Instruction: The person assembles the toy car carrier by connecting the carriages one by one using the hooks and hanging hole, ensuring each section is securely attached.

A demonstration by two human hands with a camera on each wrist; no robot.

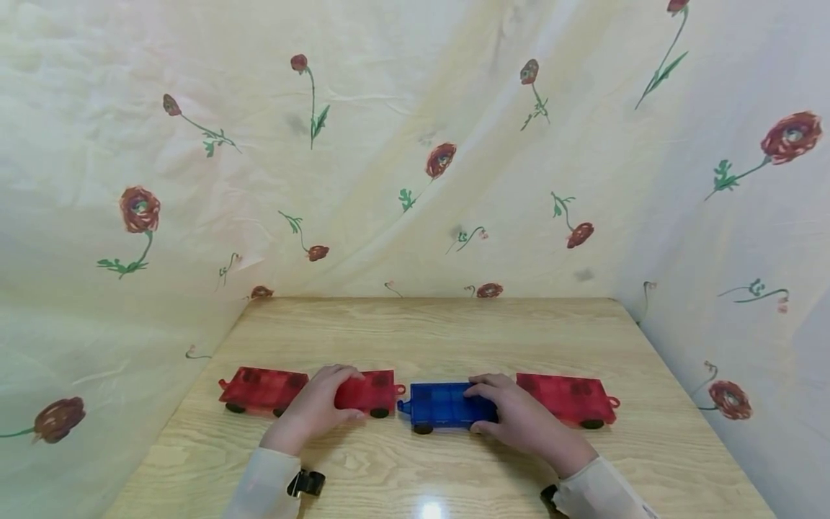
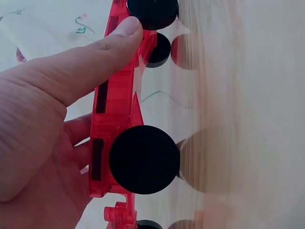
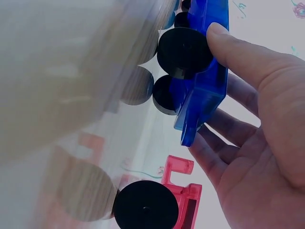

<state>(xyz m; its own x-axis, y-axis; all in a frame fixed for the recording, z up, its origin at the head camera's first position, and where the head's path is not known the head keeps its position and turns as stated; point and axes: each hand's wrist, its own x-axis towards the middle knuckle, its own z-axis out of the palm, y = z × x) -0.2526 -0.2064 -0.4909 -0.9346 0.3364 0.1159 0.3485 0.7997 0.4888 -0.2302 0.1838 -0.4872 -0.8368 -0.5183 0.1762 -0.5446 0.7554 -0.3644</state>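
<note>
1. Centrally, the blue wagon [image 1: 441, 405]: the right hand [image 1: 521, 419] pinches its right end; to its left, the left hand [image 1: 316, 400] grips the middle red wagon [image 1: 366, 393] between thumb and fingers.
2. Possible fault: sideways misalignment could make the blue wagon's hook [image 1: 405, 406] miss the red ring [image 1: 400, 390] beside it.
3. Obscured: whether hook and ring touch; the blue wagon's right end, head view. The red wagon to its right [image 3: 190, 193] is cut off, right wrist view.

Pale cloth [image 1: 376, 94] with red flowers [image 1: 442, 160] hangs behind and beside a wood-grain tabletop [image 1: 428, 331] bearing a bright reflection [image 1: 431, 510].
</note>
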